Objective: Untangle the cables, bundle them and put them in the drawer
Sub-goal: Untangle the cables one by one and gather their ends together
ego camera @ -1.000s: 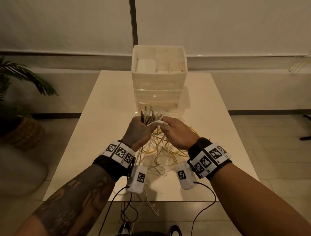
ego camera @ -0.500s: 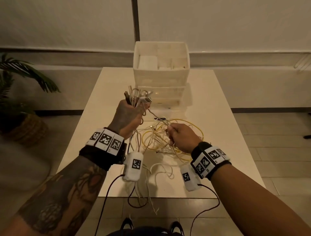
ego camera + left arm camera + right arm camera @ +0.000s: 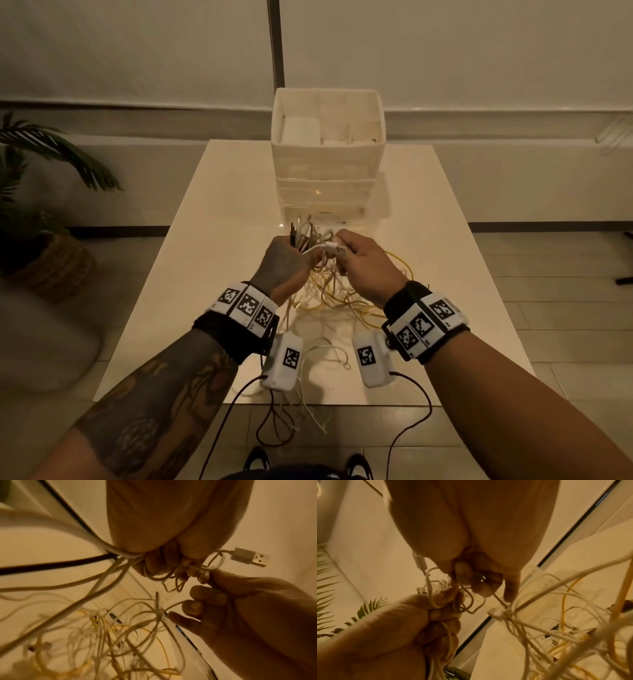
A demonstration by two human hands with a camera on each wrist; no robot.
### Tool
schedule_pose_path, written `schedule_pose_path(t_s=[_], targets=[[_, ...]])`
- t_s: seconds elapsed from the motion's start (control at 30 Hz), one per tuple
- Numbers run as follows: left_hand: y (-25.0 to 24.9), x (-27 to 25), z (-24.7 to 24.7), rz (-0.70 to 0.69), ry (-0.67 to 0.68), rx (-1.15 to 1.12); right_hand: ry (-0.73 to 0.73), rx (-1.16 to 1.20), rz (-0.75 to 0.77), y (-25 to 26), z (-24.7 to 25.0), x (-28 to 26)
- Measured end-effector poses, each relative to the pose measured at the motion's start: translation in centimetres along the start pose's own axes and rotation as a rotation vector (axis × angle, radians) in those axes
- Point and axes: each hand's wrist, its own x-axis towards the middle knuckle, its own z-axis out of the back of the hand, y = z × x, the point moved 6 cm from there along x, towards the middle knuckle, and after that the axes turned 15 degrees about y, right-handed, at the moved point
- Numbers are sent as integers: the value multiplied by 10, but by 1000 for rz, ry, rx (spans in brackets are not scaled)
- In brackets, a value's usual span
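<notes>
The left hand (image 3: 286,262) is clenched around a bunch of cable ends (image 3: 308,233), which stick up above its fist. The right hand (image 3: 368,263) pinches a white plug (image 3: 334,247) between thumb and forefinger, just beside the left hand's knuckles; its other fingers are curled. In the left wrist view the right hand (image 3: 240,601) holds a thin loop of cord at the left hand's fingertips (image 3: 154,563), and a USB plug (image 3: 248,557) juts out to the right of them. In the right wrist view the left hand (image 3: 423,622) grips several white cords in its fist.

Both hands are raised above the bench (image 3: 205,274). The cables (image 3: 342,301), white and yellow, hang from the hands in a tangle and spread over the bench below and to the right. Some white ends (image 3: 308,414) trail over the near edge.

A drawer unit (image 3: 327,192) stands at the far middle of the bench, its drawers closed, with a white basket (image 3: 327,154) on top.

A plant (image 3: 41,192) in a woven pot stands on the floor at the left.
</notes>
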Motion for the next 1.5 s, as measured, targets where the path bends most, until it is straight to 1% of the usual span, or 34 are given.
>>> schedule_pose_path(t_s=[0.1,0.17,0.27,0.37,0.43,0.5,0.57,0.67,0.77,0.83,0.93,1.03,1.1,1.2,1.3,1.43,1.5], targets=[[6,-2,-8,4,28,-218,82,-9,-12,4,-3,-3],[6,-4,-9,4,33,-344,68,-50,-9,8,-1,-6],[5,-3,-10,21,32,-383,39,-105,25,12,1,-9],[9,-1,-10,65,20,-420,71,-125,67,16,-3,-9],[7,-2,-12,70,33,-463,106,-190,65,18,-6,-10],[2,-3,-12,53,33,-450,115,-238,34,13,-9,-10],[-5,-1,-2,21,-36,-434,98,-239,-9,5,-6,-11],[-11,1,22,-64,-154,-507,31,-264,-97,-17,5,-13],[-20,-6,39,-104,-211,-535,-57,-250,-185,-31,19,-14],[-25,-9,45,-138,-238,-562,-73,-249,-224,-36,23,-13],[-24,-8,51,-152,-254,-490,-99,-202,-225,-37,24,-15],[-12,-6,50,-90,-249,-421,-180,-178,-156,-29,26,-15],[-5,-6,44,-67,-224,-377,-200,-144,-107,-18,26,-14],[-3,-10,37,-46,-218,-249,-190,-6,-43,-1,26,-12],[-4,-11,26,-42,-162,-106,-187,113,30,15,25,-13],[-13,-11,7,-130,-65,3,-108,275,138,35,15,-13],[-13,-8,2,-165,-37,-34,-53,360,181,42,10,-14]])
